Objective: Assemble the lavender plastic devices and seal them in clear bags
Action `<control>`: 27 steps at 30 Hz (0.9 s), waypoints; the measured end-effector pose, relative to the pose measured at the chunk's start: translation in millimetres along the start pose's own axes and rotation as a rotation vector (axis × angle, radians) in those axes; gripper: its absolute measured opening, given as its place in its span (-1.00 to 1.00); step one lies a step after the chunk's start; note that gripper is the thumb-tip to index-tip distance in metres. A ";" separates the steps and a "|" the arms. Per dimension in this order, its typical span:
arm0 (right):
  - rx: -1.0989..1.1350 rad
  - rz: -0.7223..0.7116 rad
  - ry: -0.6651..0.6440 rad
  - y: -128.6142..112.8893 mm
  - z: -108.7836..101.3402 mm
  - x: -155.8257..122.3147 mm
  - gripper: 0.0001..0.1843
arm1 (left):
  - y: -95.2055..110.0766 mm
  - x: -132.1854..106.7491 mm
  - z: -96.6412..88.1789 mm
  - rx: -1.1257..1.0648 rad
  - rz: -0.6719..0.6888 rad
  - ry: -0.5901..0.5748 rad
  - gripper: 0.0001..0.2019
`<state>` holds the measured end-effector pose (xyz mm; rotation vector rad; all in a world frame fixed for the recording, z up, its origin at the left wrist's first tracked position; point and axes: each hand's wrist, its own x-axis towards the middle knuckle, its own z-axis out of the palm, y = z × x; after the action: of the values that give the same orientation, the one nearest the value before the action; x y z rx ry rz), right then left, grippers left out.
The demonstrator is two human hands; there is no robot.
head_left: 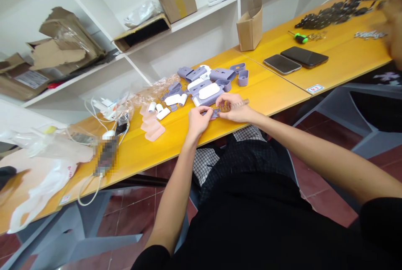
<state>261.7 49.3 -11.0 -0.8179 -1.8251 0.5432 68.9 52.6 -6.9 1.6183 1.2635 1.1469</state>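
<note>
Both hands meet at the table's front edge. My left hand (199, 121) is closed in a pinch at one end of a small grey-purple part (215, 114). My right hand (236, 112) is closed around a brownish, translucent, ridged strip (240, 104), its end sticking out to the right, and its fingertips come close to the same small part. Fingers hide much of that part. Just behind the hands lie a purple perforated housing (205, 99) and a white oval piece (209, 91) on it.
More purple housings (222, 74) and white pieces (163, 113) lie behind and left. Pink sheets (152, 127), cables and plastic bags (53, 144) are further left. At right are two phones (304, 57), a green-black screwdriver (300, 38), black parts (333, 15) and another person's blurred hand (394, 22).
</note>
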 end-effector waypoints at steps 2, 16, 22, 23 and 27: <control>-0.025 0.013 -0.011 1.7 1.1 0.0 -0.78 | -0.3 -0.5 0.3 -0.018 0.000 -0.008 -0.83; -0.147 0.012 -0.013 -1.0 0.8 -2.2 -0.71 | 6.9 -4.7 -3.4 -0.174 -0.032 -0.159 -0.72; -0.177 0.035 -0.027 0.6 0.1 -2.3 -0.72 | 6.6 -1.2 -12.4 -0.015 0.123 -0.301 -0.51; -0.180 0.038 -0.026 1.0 -0.2 -2.5 -0.73 | 6.6 -0.8 -12.8 -0.014 0.136 -0.314 -0.49; -0.155 -0.005 -0.054 2.8 -1.2 -3.7 -0.73 | 6.2 0.2 -13.8 0.020 0.156 -0.309 -0.51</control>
<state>264.6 48.5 -14.7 -0.9095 -1.9366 0.4279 57.6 52.0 3.1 1.8530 0.9665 0.9313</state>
